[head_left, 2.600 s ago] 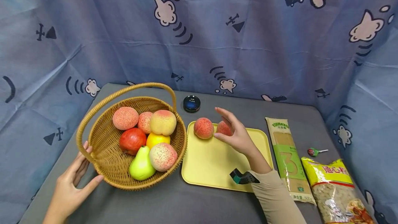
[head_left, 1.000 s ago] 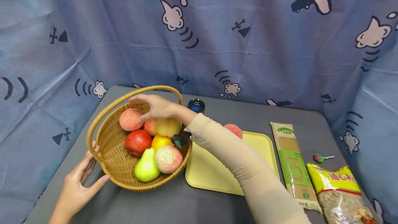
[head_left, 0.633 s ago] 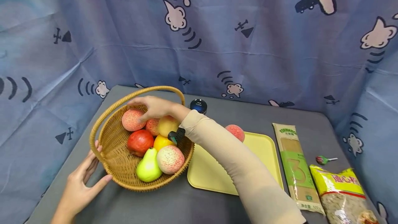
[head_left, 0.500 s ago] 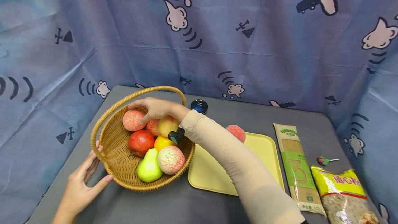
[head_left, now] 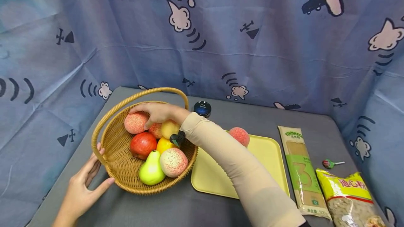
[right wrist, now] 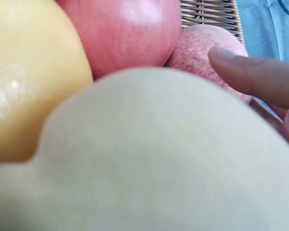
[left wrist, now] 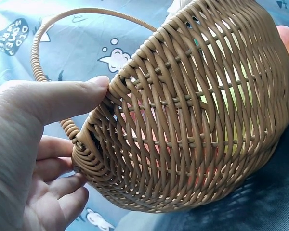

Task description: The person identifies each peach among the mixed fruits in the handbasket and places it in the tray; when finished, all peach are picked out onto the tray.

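Observation:
A wicker basket (head_left: 118, 153) with a tall handle stands on the left, filled with fruit. My left hand (head_left: 80, 186) holds its left side, thumb against the rim and fingers by the handle's foot in the left wrist view. Inside the basket, my right hand (head_left: 159, 111) grips a speckled pink peach (head_left: 136, 123) at the back left, thumb on its near right side and fingers behind it. Around it lie a red round fruit (head_left: 143, 145), a yellow-orange fruit (head_left: 165, 145), a green pear (head_left: 152, 169), a yellowish peach (head_left: 169, 129) and a pale speckled peach (head_left: 173, 162).
Right of the basket, a yellow tray (head_left: 268, 171) bears a pink peach (head_left: 240, 136); my right sleeve (head_left: 233, 160) crosses over it. A tuna tin (head_left: 202, 108) stands behind. Farther right lie a noodle pack (head_left: 301, 174), a lollipop (head_left: 329, 163) and a pasta bag (head_left: 350, 199).
My right hand has moved left from above the tray's peaches into the basket, then lowered and closed its fingers round the peach. My left hand keeps its place at the basket.

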A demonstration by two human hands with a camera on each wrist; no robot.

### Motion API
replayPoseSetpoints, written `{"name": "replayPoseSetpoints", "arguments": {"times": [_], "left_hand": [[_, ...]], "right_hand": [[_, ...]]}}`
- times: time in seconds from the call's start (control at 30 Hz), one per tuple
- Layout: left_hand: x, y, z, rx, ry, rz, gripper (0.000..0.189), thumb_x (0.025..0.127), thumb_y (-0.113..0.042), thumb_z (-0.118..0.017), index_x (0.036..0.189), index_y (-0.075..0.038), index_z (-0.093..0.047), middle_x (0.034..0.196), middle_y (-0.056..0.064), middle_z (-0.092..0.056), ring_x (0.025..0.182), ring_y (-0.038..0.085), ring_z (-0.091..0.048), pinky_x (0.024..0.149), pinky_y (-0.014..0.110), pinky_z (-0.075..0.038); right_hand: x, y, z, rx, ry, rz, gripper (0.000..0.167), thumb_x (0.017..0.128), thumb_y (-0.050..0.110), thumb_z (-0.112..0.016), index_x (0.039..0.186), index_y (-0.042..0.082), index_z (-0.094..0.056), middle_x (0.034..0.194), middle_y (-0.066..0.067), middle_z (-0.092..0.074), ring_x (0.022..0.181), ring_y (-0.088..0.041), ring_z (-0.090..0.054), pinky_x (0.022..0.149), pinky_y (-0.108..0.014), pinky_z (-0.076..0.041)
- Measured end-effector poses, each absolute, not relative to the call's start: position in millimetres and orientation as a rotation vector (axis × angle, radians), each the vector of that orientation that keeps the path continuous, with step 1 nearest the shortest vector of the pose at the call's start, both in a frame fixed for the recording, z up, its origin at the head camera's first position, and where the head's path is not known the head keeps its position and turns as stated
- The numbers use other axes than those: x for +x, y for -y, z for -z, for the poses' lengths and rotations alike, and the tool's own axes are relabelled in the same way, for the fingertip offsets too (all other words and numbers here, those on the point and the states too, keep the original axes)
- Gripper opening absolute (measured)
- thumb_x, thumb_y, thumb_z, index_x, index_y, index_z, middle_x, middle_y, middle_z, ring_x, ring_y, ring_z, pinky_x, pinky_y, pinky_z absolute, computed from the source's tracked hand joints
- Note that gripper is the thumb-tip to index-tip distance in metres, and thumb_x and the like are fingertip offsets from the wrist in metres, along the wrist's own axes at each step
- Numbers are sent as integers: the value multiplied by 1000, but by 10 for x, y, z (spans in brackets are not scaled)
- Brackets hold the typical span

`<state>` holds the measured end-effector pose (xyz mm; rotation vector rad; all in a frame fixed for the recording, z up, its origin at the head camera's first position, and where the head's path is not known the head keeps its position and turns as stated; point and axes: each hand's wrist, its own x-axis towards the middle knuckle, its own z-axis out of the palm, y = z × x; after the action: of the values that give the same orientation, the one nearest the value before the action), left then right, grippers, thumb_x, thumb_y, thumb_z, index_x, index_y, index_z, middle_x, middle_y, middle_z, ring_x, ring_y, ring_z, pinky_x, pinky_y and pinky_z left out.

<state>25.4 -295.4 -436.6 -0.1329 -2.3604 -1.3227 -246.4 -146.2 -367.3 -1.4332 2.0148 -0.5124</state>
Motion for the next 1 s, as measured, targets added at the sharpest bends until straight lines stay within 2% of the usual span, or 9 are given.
{"name": "replayPoseSetpoints", "arguments": {"times": [0.23, 0.4, 0.57, 1.0], "left_hand": [[253, 2960, 4388, -150, 2356, 1314, 92, 62, 23, -74, 143, 7, -34, 152, 24, -27, 138, 5, -34, 107, 11, -36], [248, 2966, 4397, -130, 2352, 1324, 92, 61, 24, -74, 143, 6, -35, 151, 24, -29, 137, 5, -35, 107, 12, -36], [245, 2962, 4391, -133, 2346, 1326, 93, 60, 24, -74, 143, 6, -36, 150, 26, -30, 137, 4, -36, 107, 12, -36], [255, 2952, 4379, -119, 2356, 1318, 94, 60, 24, -75, 143, 5, -35, 149, 26, -31, 137, 6, -36, 107, 13, -36]], "right_hand": [[-2451, 1507, 3719, -1497, -2026, 473, 71, 81, 2, -69, 144, 20, -42, 153, 0, -30, 139, -13, -28, 114, -17, -25], [-2436, 1535, 3724, -1537, -2062, 413, 73, 79, -2, -69, 143, 18, -42, 149, 0, -36, 134, -12, -34, 112, -18, -29], [-2420, 1546, 3764, -1569, -2108, 313, 74, 79, 4, -72, 145, 18, -41, 146, 0, -41, 132, -12, -38, 112, -17, -29], [-2411, 1559, 3766, -1608, -2094, 315, 70, 82, 15, -74, 144, 19, -42, 145, 0, -43, 132, -12, -38, 112, -16, -29]]}}
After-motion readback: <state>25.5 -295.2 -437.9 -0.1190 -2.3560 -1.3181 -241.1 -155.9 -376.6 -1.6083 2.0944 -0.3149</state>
